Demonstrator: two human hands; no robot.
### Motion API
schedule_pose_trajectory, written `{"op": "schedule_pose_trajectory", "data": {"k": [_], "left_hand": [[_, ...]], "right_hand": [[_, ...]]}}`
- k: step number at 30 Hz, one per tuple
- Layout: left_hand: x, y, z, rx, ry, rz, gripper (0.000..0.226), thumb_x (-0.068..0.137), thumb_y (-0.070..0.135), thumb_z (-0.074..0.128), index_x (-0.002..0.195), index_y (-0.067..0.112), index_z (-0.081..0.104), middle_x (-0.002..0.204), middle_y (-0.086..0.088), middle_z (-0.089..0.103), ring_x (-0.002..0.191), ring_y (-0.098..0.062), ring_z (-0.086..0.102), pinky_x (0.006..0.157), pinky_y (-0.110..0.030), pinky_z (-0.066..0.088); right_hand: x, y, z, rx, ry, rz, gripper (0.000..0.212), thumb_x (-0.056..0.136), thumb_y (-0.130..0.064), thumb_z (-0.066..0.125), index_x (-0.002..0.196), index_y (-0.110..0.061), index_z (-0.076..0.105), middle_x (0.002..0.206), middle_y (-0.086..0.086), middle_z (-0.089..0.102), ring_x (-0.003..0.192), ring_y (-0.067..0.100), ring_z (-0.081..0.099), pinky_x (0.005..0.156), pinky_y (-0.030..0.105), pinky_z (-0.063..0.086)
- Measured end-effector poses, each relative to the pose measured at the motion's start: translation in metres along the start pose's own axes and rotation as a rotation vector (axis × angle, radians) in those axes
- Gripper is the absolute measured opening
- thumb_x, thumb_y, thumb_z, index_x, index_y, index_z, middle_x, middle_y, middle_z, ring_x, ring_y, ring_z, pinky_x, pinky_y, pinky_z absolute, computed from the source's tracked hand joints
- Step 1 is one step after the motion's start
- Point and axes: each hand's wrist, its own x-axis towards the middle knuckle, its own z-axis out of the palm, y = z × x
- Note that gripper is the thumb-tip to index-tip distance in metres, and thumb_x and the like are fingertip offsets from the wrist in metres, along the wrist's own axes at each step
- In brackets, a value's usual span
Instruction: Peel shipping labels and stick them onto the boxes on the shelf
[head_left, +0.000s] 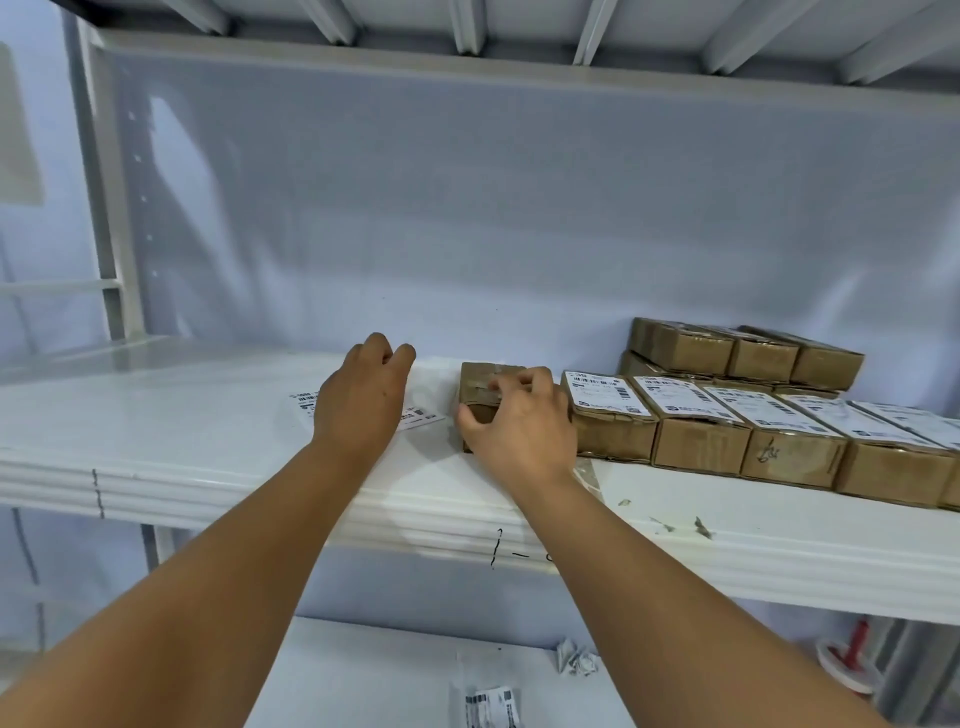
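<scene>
A white metal shelf (156, 415) spans the middle, backed by a pale bluish wall (467, 208). Ribbed upper tier (467, 31) at 12 o'clock, perforated upright (111, 208) at 9 o'clock, lower board (374, 675) at 6 o'clock.

Left hand (358, 400), right hand (519, 423): fingers curled.

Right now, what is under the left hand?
A white label sheet lies on the shelf under the left hand. Only its printed ends show on either side; the middle is covered, and so is whether the hand grips it.
</scene>
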Motion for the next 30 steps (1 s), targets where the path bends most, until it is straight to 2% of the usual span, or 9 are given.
{"op": "schedule_pose_trajectory", "data": {"k": [5,8,10,12,16,20,24,28,30], "left_hand": [[0.002,-0.007,0.011,-0.076,0.057,-0.012,0.021,0.064,-0.023,0.054,0.076,-0.008,0.062,0.090,-0.018,0.057,0.076,-0.035,0.055,0.047,-0.036,0.045],[0.004,-0.008,0.014,-0.029,0.077,0.062,0.019,0.054,-0.022,0.062,0.063,-0.006,0.060,0.081,-0.018,0.059,0.064,-0.034,0.056,0.039,-0.023,0.033],[0.005,-0.008,0.014,-0.005,0.115,0.102,0.019,0.055,-0.017,0.059,0.071,-0.007,0.062,0.088,-0.018,0.062,0.065,-0.035,0.057,0.040,-0.021,0.030],[0.007,-0.008,0.014,0.011,0.163,0.121,0.035,0.061,-0.006,0.047,0.090,-0.009,0.065,0.102,-0.017,0.064,0.074,-0.035,0.059,0.039,-0.025,0.038],[0.010,-0.007,0.017,0.033,0.186,0.272,0.058,0.071,0.007,0.029,0.120,-0.010,0.056,0.127,-0.014,0.057,0.098,-0.030,0.048,0.062,-0.034,0.054],[0.011,-0.001,0.014,0.029,0.160,0.443,0.056,0.076,0.006,0.032,0.127,-0.006,0.052,0.140,-0.006,0.042,0.109,-0.030,0.047,0.074,-0.040,0.057],[0.005,0.008,0.009,-0.002,0.130,0.538,0.052,0.082,0.006,0.030,0.128,-0.003,0.052,0.141,0.000,0.039,0.119,-0.032,0.048,0.075,-0.040,0.057],[0.007,0.017,0.010,0.129,0.163,0.721,0.047,0.084,0.005,0.035,0.125,-0.002,0.056,0.134,-0.006,0.054,0.121,-0.035,0.052,0.095,-0.038,0.050],[0.006,0.025,0.009,0.064,0.189,0.701,0.047,0.082,0.005,0.034,0.120,0.001,0.060,0.131,-0.007,0.056,0.119,-0.033,0.053,0.095,-0.036,0.049]], "right_hand": [[0.000,-0.001,-0.001,-0.020,0.024,-0.003,0.043,0.080,-0.049,0.053,0.117,-0.027,0.057,0.124,-0.001,0.042,0.120,0.021,0.033,0.087,0.034,0.041],[-0.001,-0.002,-0.002,-0.034,0.009,-0.009,0.044,0.080,-0.050,0.051,0.117,-0.026,0.057,0.121,-0.002,0.044,0.120,0.021,0.031,0.085,0.034,0.041],[-0.001,-0.001,-0.001,-0.031,0.001,-0.012,0.044,0.080,-0.049,0.051,0.117,-0.026,0.058,0.121,-0.001,0.046,0.120,0.021,0.031,0.087,0.034,0.040],[-0.001,0.000,0.000,-0.068,0.021,-0.032,0.044,0.081,-0.049,0.050,0.117,-0.026,0.059,0.123,-0.001,0.047,0.121,0.023,0.032,0.095,0.036,0.034],[-0.001,-0.001,0.001,-0.030,0.173,-0.155,0.044,0.084,-0.049,0.051,0.120,-0.025,0.057,0.118,0.000,0.056,0.121,0.022,0.038,0.103,0.037,0.025],[-0.001,-0.003,0.001,0.144,0.264,-0.221,0.052,0.090,-0.038,0.047,0.138,-0.021,0.039,0.108,0.002,0.065,0.112,0.024,0.049,0.099,0.038,0.029],[-0.001,0.001,-0.009,0.439,0.192,-0.124,0.056,0.096,-0.043,0.041,0.147,-0.030,0.023,0.121,-0.002,0.060,0.117,0.018,0.044,0.103,0.037,0.031],[0.000,0.001,-0.010,0.516,0.224,-0.079,0.044,0.095,-0.042,0.047,0.137,-0.027,0.044,0.123,-0.001,0.059,0.118,0.018,0.046,0.097,0.030,0.035],[0.003,0.004,-0.006,0.515,0.298,-0.052,0.032,0.095,-0.034,0.051,0.123,-0.020,0.059,0.116,0.000,0.065,0.111,0.020,0.054,0.091,0.027,0.037]]}}
